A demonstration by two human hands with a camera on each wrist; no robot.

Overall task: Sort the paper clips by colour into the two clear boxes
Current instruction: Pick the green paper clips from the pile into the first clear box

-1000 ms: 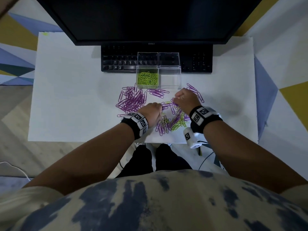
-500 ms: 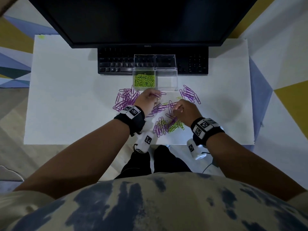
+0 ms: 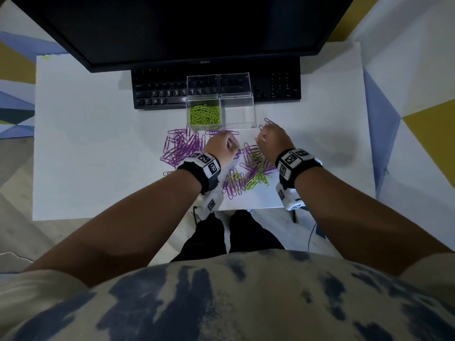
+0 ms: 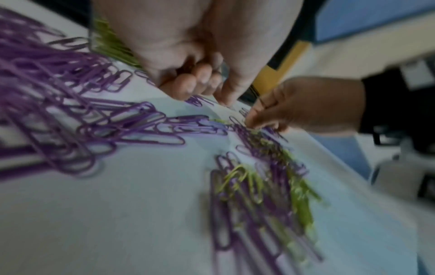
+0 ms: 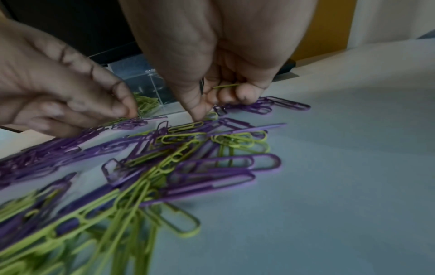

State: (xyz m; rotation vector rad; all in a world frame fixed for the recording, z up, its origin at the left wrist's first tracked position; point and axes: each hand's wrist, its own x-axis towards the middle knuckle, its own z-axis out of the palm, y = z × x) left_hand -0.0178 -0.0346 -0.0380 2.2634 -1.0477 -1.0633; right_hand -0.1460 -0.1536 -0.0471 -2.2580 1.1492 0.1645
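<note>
Both hands down in the mixed paper clips (image 3: pixel 248 173)
Right hand (image 5: pixel 212 61) – fingers (image 5: pixel 247 91) curled round green clips (image 5: pixel 226 86); left hand (image 3: pixel 219 148) fingers curled, contents unclear.

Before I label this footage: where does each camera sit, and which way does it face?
Head: worn high, looking down at the table, two clear boxes, both forearms and torso.
Left wrist: low, looking along the left hand over purple clips.
Right wrist: low, looking along the right hand over mixed clips.
Shared: each wrist view shows the other hand.
</note>
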